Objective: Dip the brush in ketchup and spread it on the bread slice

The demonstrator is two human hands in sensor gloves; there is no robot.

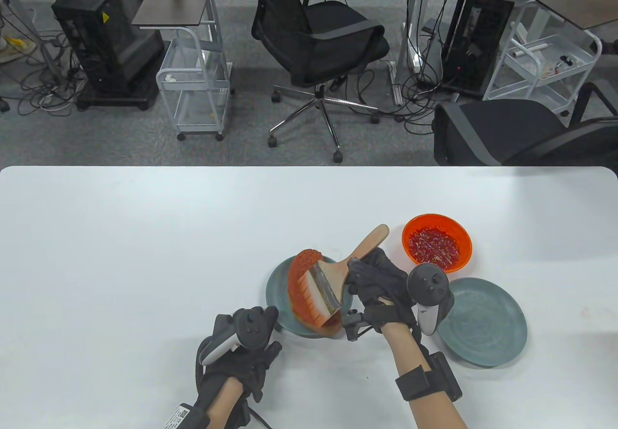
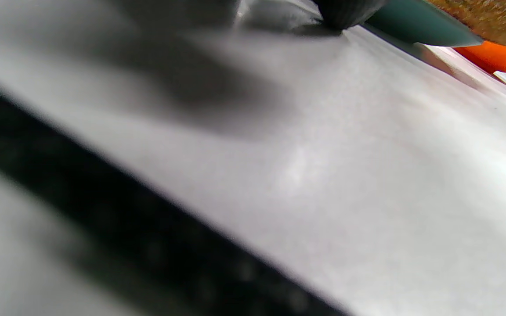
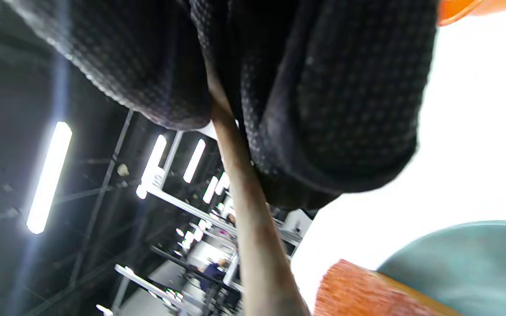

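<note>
A bread slice (image 1: 303, 274) coated orange-red lies on a grey-green plate (image 1: 276, 293) near the table's middle. My right hand (image 1: 374, 279) grips the wooden handle of a wide brush (image 1: 333, 281); its red-stained bristles lie on the bread's near part. The right wrist view shows my gloved fingers (image 3: 332, 109) wrapped round the handle (image 3: 253, 228), with the bread's edge (image 3: 358, 289) and plate (image 3: 468, 259) below. An orange bowl (image 1: 437, 248) of red ketchup stands behind my right hand. My left hand (image 1: 251, 351) rests on the table, touching the plate's near-left rim (image 2: 411, 22), holding nothing.
A second grey-green plate (image 1: 487, 325) lies bare at the right, in front of the orange bowl. Office chairs, carts and computer towers stand on the floor beyond the table's far edge.
</note>
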